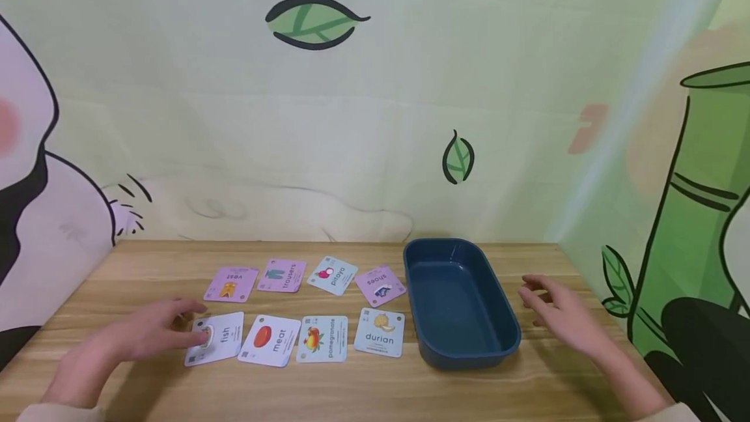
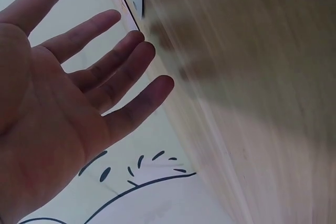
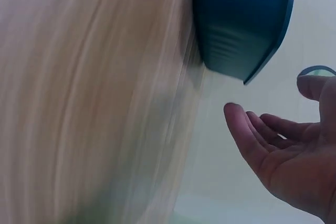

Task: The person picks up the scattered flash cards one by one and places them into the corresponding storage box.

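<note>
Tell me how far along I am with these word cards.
Done, it seems: eight word cards lie face up in two rough rows beside the dark blue tub. In hand: nothing gripped; your left hand is at the fish card, contact unclear, and your right hand is beside the tub. Remaining: no card shows inside the tub, so if they belong there, probably all eight.

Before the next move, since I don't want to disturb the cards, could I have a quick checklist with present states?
1. Left hand holding nothing: ok, fingers spread.
2. Right hand off the blue tray: ok, a gap shows.
3. Blue tray upright: ok.
4. Fish card fully visible in the head view: not ok, left hand overlaps it.
5. Left hand touching fish card: cannot tell.
6. Meat card face up: ok.
</note>
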Demonstrator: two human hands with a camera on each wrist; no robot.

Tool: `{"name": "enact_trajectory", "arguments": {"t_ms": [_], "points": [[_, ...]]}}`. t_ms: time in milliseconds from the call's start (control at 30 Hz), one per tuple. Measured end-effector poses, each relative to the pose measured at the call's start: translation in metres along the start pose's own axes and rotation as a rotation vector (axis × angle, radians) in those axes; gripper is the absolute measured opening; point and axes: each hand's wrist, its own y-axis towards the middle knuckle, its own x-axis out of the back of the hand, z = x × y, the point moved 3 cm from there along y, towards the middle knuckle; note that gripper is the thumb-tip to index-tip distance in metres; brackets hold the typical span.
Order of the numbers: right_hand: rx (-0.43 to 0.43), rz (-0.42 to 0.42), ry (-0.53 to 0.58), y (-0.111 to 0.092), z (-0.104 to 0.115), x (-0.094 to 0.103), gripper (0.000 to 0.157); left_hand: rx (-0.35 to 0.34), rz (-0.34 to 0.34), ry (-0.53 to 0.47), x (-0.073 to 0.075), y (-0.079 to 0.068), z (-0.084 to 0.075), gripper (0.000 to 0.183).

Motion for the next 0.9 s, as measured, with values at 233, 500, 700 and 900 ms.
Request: {"name": "enact_trajectory", "arguments": {"t_ms": [233,500,700,900], "points": [[-0.135,0.104,0.212,0.009,-0.003,-0.015,0.06,0.057,0.04,-0.038,0.0,0.004,0.0,0.05],[-0.168,0.095,0.295,0.011,0.0,-0.024,0.055,0.021,0.05,-0.022,0.0,0.007,0.0,0.044],[-0.186,0.062,0.287,0.012,0.004,-0.028,0.053,0.01,0.028,-0.014,-0.001,0.008,-0.001,0.047],[-0.178,0.091,0.333,0.012,0.002,-0.03,0.047,0.054,0.03,-0.002,-0.003,0.011,-0.001,0.055]]}}
